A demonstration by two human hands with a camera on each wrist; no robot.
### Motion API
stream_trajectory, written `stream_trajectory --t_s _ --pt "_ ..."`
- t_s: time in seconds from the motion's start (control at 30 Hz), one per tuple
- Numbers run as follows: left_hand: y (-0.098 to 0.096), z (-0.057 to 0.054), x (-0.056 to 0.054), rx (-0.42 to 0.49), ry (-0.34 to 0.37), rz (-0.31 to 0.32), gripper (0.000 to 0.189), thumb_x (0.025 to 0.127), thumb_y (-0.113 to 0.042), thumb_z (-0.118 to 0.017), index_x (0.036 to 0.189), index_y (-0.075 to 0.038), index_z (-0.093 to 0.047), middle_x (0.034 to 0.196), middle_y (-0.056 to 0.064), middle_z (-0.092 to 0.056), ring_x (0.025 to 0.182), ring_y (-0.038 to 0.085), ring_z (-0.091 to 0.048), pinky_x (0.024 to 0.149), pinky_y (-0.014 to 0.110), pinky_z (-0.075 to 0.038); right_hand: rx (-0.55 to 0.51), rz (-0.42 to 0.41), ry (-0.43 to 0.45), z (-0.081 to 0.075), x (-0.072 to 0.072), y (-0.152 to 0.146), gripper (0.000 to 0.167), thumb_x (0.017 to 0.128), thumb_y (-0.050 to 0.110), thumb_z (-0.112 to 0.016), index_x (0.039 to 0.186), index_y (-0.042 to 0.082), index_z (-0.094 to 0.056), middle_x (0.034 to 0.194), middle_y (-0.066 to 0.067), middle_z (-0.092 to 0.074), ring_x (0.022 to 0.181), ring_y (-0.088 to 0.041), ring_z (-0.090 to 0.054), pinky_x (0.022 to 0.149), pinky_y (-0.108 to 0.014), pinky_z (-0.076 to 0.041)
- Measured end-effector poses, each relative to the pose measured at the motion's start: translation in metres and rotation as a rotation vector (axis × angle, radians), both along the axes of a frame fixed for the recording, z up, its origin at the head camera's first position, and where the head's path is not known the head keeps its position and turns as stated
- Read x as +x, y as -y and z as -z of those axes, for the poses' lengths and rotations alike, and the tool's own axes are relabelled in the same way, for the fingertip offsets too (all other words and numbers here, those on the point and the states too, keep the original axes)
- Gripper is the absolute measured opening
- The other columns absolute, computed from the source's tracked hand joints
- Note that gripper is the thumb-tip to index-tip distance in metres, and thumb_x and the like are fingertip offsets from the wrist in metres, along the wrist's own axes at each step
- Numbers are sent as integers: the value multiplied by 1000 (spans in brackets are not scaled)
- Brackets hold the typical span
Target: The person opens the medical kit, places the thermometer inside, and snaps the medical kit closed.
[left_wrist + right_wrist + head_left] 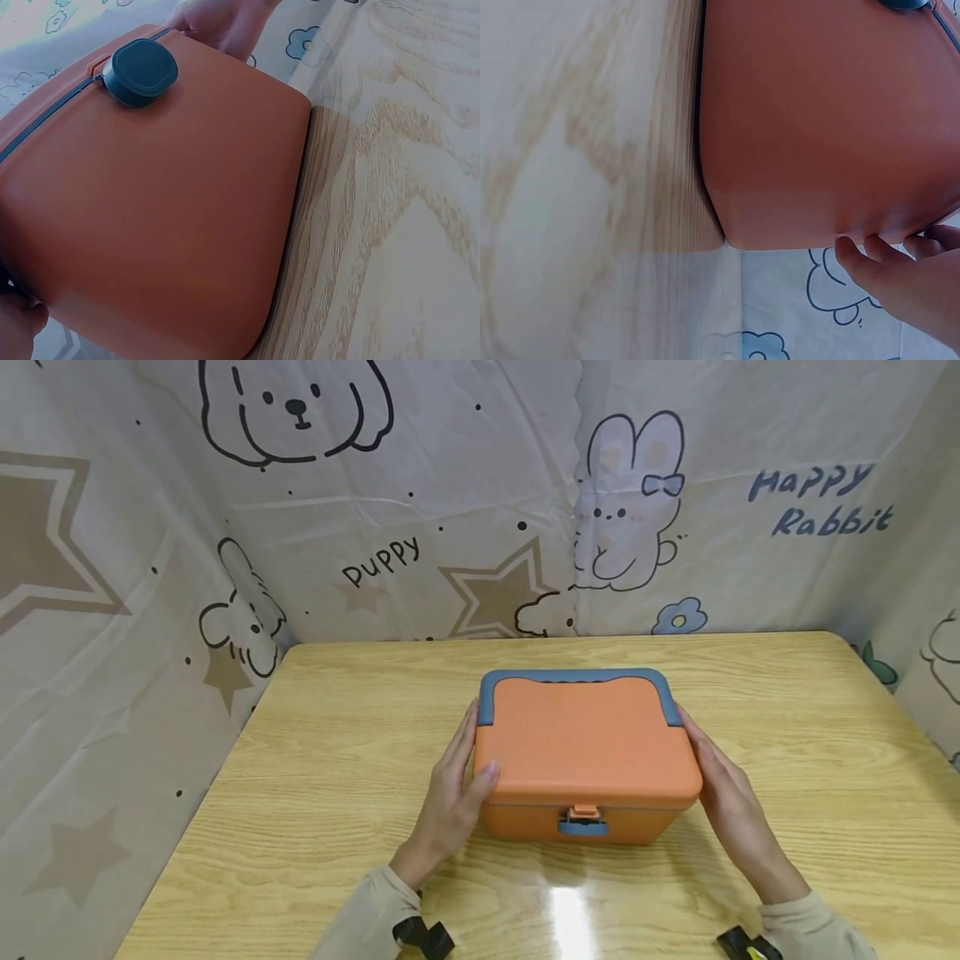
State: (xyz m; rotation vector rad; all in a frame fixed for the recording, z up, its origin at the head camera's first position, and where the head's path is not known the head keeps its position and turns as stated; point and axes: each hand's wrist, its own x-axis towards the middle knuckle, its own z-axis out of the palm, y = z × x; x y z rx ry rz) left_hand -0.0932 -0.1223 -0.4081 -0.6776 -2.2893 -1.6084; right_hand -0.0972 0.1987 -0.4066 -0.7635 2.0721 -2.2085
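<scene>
An orange storage box (588,743) with a blue carry handle (573,676) folded along its lid sits on the wooden table, lid down. At the middle of its front, a blue latch (582,827) sticks out from the wall. My left hand (448,802) holds the box's left side, thumb over the lid's edge and fingers along the side wall. On the opposite side my right hand (738,814) grips the right wall, its fingertips (849,251) against the orange surface in the right wrist view. The right thumb is hidden in the head view.
The light wood table (337,735) extends around the box, its back edge meeting a cloth (420,468) printed with cartoon animals and stars. More of this cloth hangs at both sides. Black straps (423,935) sit at the wrists.
</scene>
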Motion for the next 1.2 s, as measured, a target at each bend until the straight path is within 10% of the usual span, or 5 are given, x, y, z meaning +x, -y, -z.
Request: stream_trajectory --t_s 0.63,0.9,1.2 --pt "8 0 2 -35 -7 38 59 105 -29 -32 155 -9 -9 161 2 -9 147 21 -11 117 31 -13 44 11 -52 -6 -1 -2 49 108 19 -11 155 6 -16 160 -5 -20 141 -5 -26 107 -12 -28" --pt "8 -1 8 -51 19 48 55 106 -24 -28 155 -9 -9 161 2 -9 147 20 -11 117 30 -12 520 290 -187 -35 -11 -1 49 106 20 -30 155 23 -21 159 -3 -23 141 -7 -26 108 -12 -21" --pt "18 5 30 -106 108 6 51 107 -21 -19 154 -4 -11 159 6 -14 143 27 -23 115 41 -20 970 260 -366 -69 -26 7 65 104 33 -43 154 5 -12 161 -8 -6 148 -26 -1 118 -47 -2"
